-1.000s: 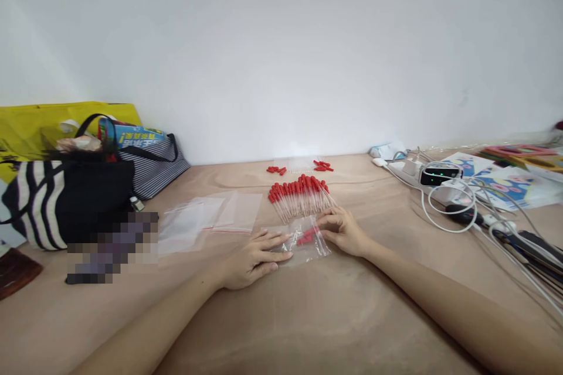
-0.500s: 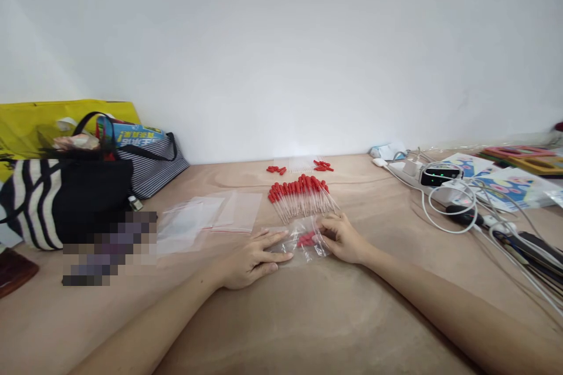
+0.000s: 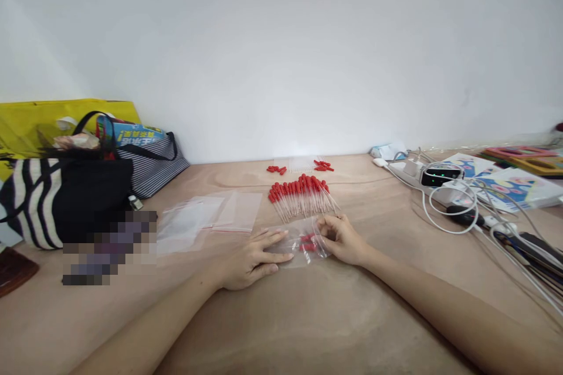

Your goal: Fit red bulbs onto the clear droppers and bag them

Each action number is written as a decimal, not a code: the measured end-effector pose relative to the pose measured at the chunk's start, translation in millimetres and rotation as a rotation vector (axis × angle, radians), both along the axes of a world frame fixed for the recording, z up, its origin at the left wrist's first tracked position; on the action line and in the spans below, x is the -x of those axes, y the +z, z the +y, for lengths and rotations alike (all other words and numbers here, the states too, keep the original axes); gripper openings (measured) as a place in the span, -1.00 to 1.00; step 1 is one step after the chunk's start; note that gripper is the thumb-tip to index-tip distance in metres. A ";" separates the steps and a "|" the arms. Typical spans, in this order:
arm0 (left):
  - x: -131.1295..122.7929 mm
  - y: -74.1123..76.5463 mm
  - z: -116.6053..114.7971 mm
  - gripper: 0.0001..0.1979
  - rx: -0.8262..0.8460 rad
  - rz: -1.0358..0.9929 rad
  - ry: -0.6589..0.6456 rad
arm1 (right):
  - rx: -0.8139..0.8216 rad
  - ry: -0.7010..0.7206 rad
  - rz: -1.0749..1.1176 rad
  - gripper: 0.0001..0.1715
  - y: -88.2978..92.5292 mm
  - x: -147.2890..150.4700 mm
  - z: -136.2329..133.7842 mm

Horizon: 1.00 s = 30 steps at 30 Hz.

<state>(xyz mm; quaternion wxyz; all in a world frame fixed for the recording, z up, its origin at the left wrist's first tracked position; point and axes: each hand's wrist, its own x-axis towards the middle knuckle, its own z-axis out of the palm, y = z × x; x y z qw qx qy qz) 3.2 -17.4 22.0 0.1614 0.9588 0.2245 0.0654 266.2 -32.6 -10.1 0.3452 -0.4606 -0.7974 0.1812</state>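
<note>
A clear zip bag (image 3: 289,258) lies on the table between my hands, with a few red-bulbed droppers (image 3: 308,248) inside. My left hand (image 3: 253,258) rests flat on the bag's left side, fingers spread and pressing lightly. At its right edge, my right hand (image 3: 341,238) pinches the bag between thumb and fingers. Just beyond the bag, many thin clear droppers with red bulbs (image 3: 303,187) lie fanned side by side, tips toward me. To the left, several flat, clear zip bags (image 3: 237,214) overlap one another.
Farther back, by the wall, lie more red-bulbed pieces (image 3: 323,165) and a clear bag. Black and striped bags (image 3: 152,164) stand at the left, near a blurred-out patch. Cables, a power strip (image 3: 411,169) and printed sheets (image 3: 505,187) take up the right side.
Inside the bag the red bulbs have spread apart and shifted slightly right. Both hands have hardly moved.
</note>
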 end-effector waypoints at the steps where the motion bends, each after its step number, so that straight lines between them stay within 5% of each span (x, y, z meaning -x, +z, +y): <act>1: 0.3 0.1 -0.3 -0.64 -0.004 0.002 0.003 | -0.030 0.011 -0.036 -0.84 1.3 -0.7 -0.3; 10: 3.4 0.3 -1.3 -0.63 0.002 0.050 0.007 | -0.161 0.127 -0.196 -0.81 5.7 -6.3 -4.1; 16: 3.5 -1.0 -0.2 -0.60 0.017 0.029 0.003 | -0.240 0.068 -0.246 -0.82 6.6 -3.7 -8.4; 23: 3.8 0.4 -0.6 -0.55 0.036 0.054 0.023 | -0.162 -0.423 -0.091 -0.84 12.6 -15.5 30.9; 30: 3.5 -2.1 0.3 -0.56 0.060 0.016 0.008 | 0.057 -0.736 -0.075 -0.76 20.1 18.9 84.4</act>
